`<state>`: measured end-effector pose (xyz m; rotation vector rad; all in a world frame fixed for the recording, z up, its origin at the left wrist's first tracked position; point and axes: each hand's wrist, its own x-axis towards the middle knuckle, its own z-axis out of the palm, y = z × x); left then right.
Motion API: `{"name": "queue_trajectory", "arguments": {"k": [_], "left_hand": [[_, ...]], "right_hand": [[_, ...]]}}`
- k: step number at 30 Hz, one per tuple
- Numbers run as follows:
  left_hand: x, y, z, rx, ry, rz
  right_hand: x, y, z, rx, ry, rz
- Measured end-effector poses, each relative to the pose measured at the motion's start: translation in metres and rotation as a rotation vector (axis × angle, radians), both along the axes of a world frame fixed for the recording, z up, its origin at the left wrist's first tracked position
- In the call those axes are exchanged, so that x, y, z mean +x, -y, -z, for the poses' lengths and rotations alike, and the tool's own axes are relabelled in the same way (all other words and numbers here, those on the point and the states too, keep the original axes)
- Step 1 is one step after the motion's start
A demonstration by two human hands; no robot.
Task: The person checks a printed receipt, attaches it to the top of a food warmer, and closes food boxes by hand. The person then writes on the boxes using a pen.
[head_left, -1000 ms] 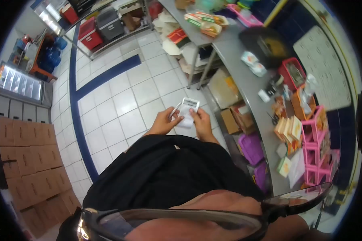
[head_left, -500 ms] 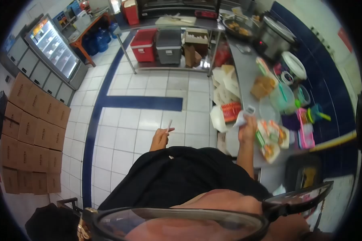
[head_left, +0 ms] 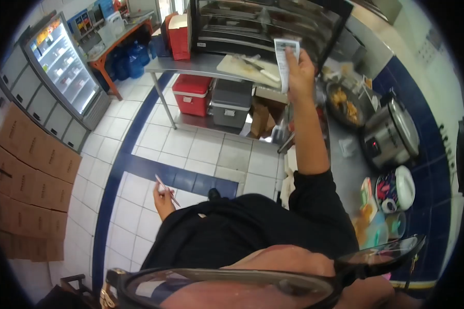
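My right hand [head_left: 301, 74] is stretched far forward with a printed paper slip [head_left: 283, 64] pinched under the thumb. The slip hangs in front of a dark glass-fronted case [head_left: 232, 31], close to a white cutting board [head_left: 237, 68] with a knife on it; whether it touches anything I cannot tell. Low on the left, my left hand [head_left: 164, 199] is closed around a thin, pale, pen-like object [head_left: 166, 185], held over the tiled floor.
Red [head_left: 192, 95] and grey [head_left: 231, 105] coolers sit on the lower shelf. At right are a pan of food [head_left: 348, 104], a steel slow cooker [head_left: 392, 135] and containers. A lit fridge [head_left: 67, 67] and stacked cardboard boxes [head_left: 31, 177] stand at left.
My right hand has moved forward and up with the slip, from the right counter to the glass-fronted case. My left hand has shifted left. The view has turned towards the far table.
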<state>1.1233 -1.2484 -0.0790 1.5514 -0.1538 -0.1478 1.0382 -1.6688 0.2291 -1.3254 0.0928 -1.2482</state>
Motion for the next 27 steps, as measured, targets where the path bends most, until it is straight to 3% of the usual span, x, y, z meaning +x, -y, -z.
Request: {"name": "queue_trajectory", "arguments": {"k": [3, 6, 8, 10, 12, 16, 18, 20, 22, 24, 27], "left_hand": [[0.058, 0.085, -0.080, -0.166, 0.022, 0.034], [0.108, 0.152, -0.123, -0.014, 0.133, 0.105], [0.143, 0.191, -0.124, 0.056, 0.312, 0.212], [0.175, 0.233, -0.120, -0.005, 0.322, 0.239], [0.207, 0.269, -0.115, -0.062, 0.183, 0.327], [0.280, 0.324, -0.098, 0.112, 0.471, 0.363], [0.305, 0.356, -0.090, 0.051, 0.416, 0.308], [0.332, 0.384, -0.079, -0.030, 0.335, 0.198], [0.353, 0.408, -0.083, -0.024, 0.332, 0.186], [0.380, 0.426, -0.074, 0.051, 0.440, 0.208], [0.402, 0.452, -0.086, 0.036, 0.366, 0.221]], "right_hand": [[0.076, 0.087, -0.016, -0.109, -0.036, 0.254], [0.142, 0.166, -0.038, -0.056, 0.120, 0.252], [0.179, 0.216, -0.052, -0.117, 0.072, 0.312], [0.214, 0.273, -0.068, -0.187, 0.028, 0.374], [0.251, 0.331, -0.087, -0.388, -0.258, 0.569], [0.345, 0.436, -0.140, -0.505, -0.018, 0.506], [0.393, 0.494, -0.157, -0.606, -0.044, 0.612], [0.424, 0.511, -0.174, -0.632, 0.017, 0.643], [0.424, 0.481, -0.182, -0.725, -0.255, 1.058], [0.424, 0.463, -0.186, -1.063, -0.117, 1.362], [0.418, 0.470, -0.192, -1.286, -0.303, 1.429]]}}
